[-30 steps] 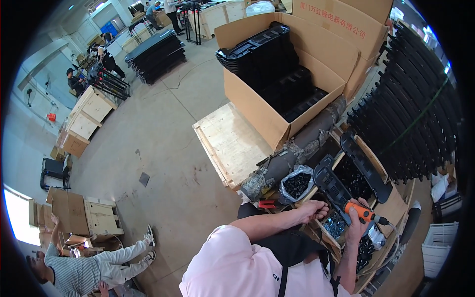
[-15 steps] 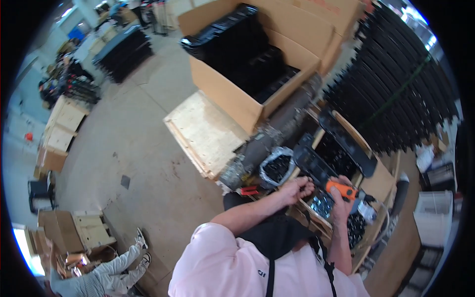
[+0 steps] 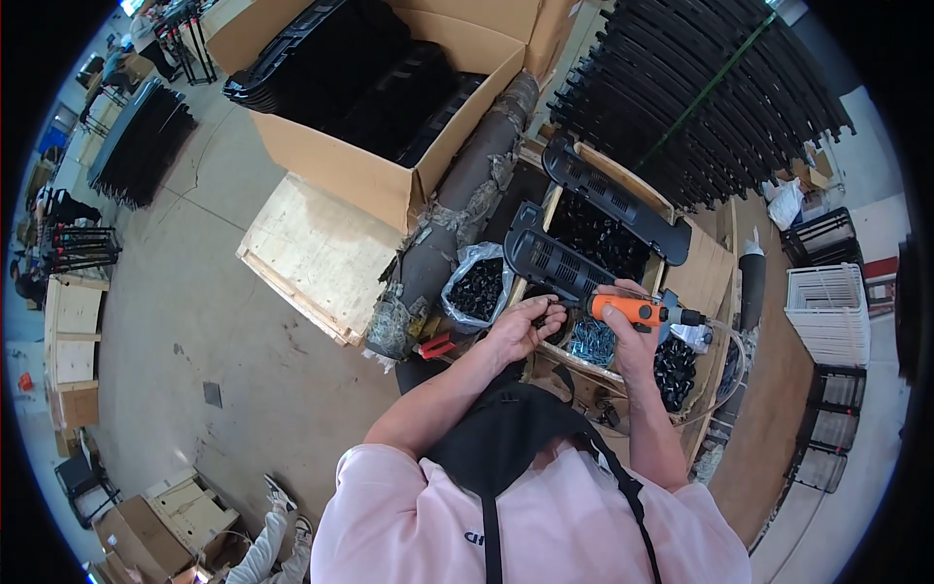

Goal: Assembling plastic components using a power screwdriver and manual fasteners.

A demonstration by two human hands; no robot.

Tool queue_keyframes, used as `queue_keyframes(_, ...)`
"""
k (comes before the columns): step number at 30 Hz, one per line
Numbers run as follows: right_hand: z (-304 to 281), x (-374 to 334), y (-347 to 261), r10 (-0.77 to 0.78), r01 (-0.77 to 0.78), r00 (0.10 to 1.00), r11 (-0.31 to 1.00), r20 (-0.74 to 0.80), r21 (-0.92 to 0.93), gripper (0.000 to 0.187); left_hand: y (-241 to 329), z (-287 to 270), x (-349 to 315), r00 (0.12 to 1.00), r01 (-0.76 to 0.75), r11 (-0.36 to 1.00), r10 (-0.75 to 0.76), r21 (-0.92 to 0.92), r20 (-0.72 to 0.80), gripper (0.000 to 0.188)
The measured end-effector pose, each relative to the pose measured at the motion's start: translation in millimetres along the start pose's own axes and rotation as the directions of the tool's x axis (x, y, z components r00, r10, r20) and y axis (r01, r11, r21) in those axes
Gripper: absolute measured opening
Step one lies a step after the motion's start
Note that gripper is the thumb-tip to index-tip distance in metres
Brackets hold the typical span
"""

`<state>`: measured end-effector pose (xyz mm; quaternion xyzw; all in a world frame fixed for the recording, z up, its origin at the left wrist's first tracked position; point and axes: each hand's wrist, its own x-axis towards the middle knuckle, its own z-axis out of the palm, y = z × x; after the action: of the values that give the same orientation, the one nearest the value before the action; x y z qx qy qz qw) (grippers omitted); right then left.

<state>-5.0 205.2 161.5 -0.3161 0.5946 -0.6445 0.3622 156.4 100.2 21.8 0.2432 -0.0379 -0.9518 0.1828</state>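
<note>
Across pink shirt [image 3: 593, 533], dark lettering [image 3: 474, 537], held orange driver [image 3: 632, 310]

The right fingers [image 3: 620, 322] wrap around an orange power tool [image 3: 637, 310].

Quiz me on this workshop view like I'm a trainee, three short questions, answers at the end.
1. Which hand holds the orange power tool?

2. True or false: the plastic bag of small black pieces sits to the left of that tool in the picture.

3. What colour are the parts stacked in the open cardboard box?
A) White
B) Black
C) Green

Key: 1. The right hand. 2. True. 3. B.
</note>
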Motion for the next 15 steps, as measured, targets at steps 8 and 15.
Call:
queue_keyframes(8, 7, 2, -6, 0.016, -0.018, 1.0, 0.994, -0.014, -0.105, 0.051, -6, 8, 3, 0.999, -0.002, 0.998, -0.001, -0.058, -0.049, 0.026)
queue_keyframes(15, 12, 5, -2, -0.005, 0.006, 1.0, 0.989, 0.009, -0.148, 0.051, -8, 13, 7, 0.997, 0.016, 0.994, -0.024, -0.107, -0.079, 0.03)
